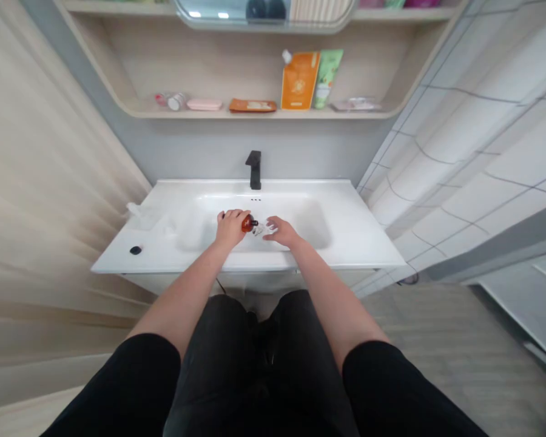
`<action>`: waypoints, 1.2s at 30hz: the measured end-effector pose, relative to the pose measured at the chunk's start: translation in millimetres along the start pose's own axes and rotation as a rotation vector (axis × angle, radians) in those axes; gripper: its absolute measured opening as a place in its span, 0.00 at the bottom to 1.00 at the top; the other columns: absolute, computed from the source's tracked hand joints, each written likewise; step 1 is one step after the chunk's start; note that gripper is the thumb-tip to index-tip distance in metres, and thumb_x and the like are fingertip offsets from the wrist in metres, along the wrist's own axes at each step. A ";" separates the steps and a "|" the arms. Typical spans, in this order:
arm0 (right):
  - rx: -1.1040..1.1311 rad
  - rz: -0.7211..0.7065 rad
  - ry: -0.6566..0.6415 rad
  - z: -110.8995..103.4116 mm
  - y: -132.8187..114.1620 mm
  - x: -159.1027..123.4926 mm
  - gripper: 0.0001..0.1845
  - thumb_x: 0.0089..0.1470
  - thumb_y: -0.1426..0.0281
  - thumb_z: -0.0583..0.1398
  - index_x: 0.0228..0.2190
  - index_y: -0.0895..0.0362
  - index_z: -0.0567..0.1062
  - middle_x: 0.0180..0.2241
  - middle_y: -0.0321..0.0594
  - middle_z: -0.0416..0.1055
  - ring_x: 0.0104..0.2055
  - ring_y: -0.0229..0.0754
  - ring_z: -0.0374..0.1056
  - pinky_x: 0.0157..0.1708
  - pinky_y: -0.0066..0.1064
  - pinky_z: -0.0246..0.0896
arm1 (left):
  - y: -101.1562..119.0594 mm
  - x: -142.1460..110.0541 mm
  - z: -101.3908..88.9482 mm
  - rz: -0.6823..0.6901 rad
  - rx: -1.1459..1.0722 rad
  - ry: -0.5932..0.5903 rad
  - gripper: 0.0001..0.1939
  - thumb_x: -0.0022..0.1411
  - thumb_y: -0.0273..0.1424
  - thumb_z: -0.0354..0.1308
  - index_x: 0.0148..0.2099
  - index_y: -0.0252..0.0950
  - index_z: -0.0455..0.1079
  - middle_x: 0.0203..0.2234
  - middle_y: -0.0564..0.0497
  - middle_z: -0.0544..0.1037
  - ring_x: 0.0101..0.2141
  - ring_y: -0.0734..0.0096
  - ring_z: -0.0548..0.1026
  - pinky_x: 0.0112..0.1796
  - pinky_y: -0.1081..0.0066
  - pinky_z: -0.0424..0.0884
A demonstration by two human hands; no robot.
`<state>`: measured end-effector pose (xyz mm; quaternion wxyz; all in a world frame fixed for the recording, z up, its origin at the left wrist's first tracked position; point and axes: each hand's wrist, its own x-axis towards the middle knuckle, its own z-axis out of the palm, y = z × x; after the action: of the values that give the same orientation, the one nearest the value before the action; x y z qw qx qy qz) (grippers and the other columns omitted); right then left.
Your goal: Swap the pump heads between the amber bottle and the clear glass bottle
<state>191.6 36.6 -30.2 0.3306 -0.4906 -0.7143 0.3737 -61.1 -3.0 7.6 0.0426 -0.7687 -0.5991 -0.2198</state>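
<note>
Above a white washbasin [255, 221], my left hand [231, 227] grips an amber glass bottle [247, 223] with a black neck. The bottle lies on its side, pointing right. My right hand [283, 232] is close by, its fingers on a clear glass or plastic piece [267, 229]. That piece nearly touches the bottle's black neck. My fingers partly hide both objects, and the exact shape of the clear piece is hard to make out.
A black tap [255, 170] rises behind the basin. A small black object [135, 250] and a translucent item [142, 215] lie on the left of the counter. A wooden shelf [255, 113] above holds an orange pouch [300, 80] and a green tube [327, 79].
</note>
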 end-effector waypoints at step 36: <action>-0.018 0.008 -0.002 -1.9 -5.6 -2.0 0.45 0.39 0.69 0.82 0.59 0.53 0.80 0.53 0.45 0.84 0.50 0.49 0.82 0.57 0.42 0.76 | 4.4 -0.4 -6.4 -0.005 -0.005 -0.004 0.28 0.71 0.30 0.60 0.71 0.49 0.75 0.64 0.41 0.81 0.66 0.44 0.72 0.71 0.39 0.54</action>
<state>191.2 33.7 -24.6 0.3238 -0.4960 -0.7161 0.3693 -58.8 -6.7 14.0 0.0388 -0.7678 -0.6005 -0.2199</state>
